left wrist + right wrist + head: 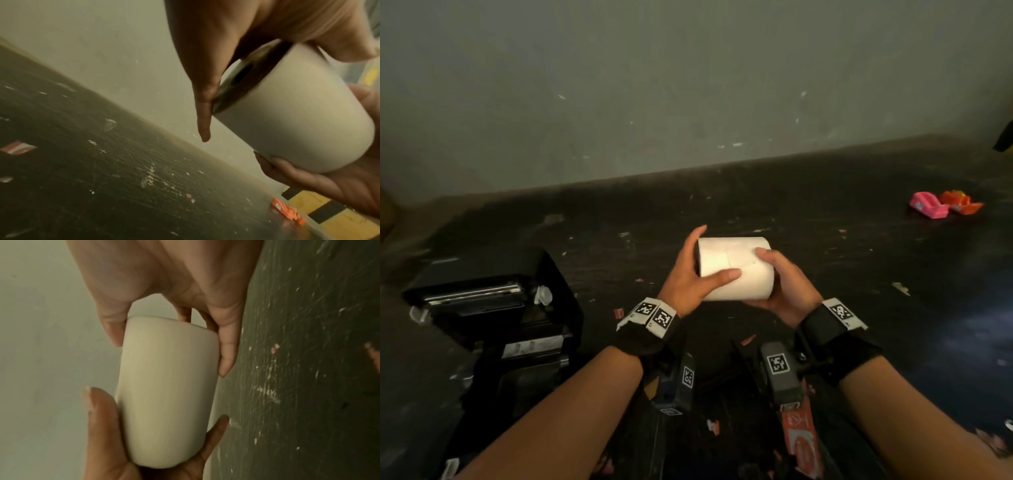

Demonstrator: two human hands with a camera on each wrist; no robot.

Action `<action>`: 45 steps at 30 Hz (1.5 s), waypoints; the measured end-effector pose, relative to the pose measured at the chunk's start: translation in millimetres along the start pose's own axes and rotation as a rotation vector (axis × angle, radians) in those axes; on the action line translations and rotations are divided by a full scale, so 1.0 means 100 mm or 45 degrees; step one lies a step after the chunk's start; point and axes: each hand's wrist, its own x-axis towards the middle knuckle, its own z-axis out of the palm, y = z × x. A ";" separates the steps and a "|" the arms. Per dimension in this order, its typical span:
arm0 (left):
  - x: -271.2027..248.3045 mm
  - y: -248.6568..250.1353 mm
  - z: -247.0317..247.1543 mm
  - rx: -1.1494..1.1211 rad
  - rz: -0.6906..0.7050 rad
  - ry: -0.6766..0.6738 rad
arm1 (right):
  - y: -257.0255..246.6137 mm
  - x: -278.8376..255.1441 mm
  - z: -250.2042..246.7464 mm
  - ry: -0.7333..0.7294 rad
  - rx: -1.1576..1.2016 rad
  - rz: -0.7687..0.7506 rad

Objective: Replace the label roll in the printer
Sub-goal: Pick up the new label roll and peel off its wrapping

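The label roll (734,269) is held lying on its side in the air above the middle of the dark worktop (825,246), between both hands. The left hand (690,277) cups its left end, thumb laid along the near side and fingers reaching over the far edge, so its grip is curled round the roll; the left wrist view shows the dark core hole at that end. The right hand (784,286) cradles the right end from below, thumb pressed on top, likewise wrapped round it. Holding it by both ends probably lets the person turn it to find the loose leading edge and check which way it unwinds before loading. The printer (493,308) stands at the worktop's left edge, well apart from the roll, its lid raised and bay exposed, seemingly ready to receive it. Near the far right corner lie a pink object (927,206) and an orange object (960,202), just beside each other. Paper scraps litter the surface.
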 end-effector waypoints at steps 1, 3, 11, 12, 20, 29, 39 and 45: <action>-0.02 0.03 -0.05 -0.015 0.024 0.026 | 0.00 0.00 0.05 -0.020 0.003 -0.003; -0.07 0.10 -0.15 -0.062 0.051 0.063 | 0.00 -0.01 0.14 -0.039 -0.050 0.004; -0.28 0.21 -0.44 -0.171 -0.047 0.177 | -0.30 -0.31 0.37 0.053 -0.909 -0.630; -0.30 0.23 -0.47 -0.201 -0.074 0.193 | -0.37 -0.36 0.39 0.000 -1.055 -0.797; -0.41 0.43 -0.55 -0.256 -0.135 0.160 | -0.60 -0.47 0.57 -0.144 -1.624 -1.294; -0.51 0.46 -0.55 -0.199 -0.080 0.144 | -0.60 -0.56 0.61 -0.272 -1.828 -1.458; -0.61 0.45 -0.59 -0.205 -0.039 0.137 | -0.49 -0.59 0.63 -0.114 -1.727 -1.303; -0.62 0.46 -0.66 -0.196 -0.029 0.124 | -0.55 -0.63 0.61 -0.401 -1.717 -1.339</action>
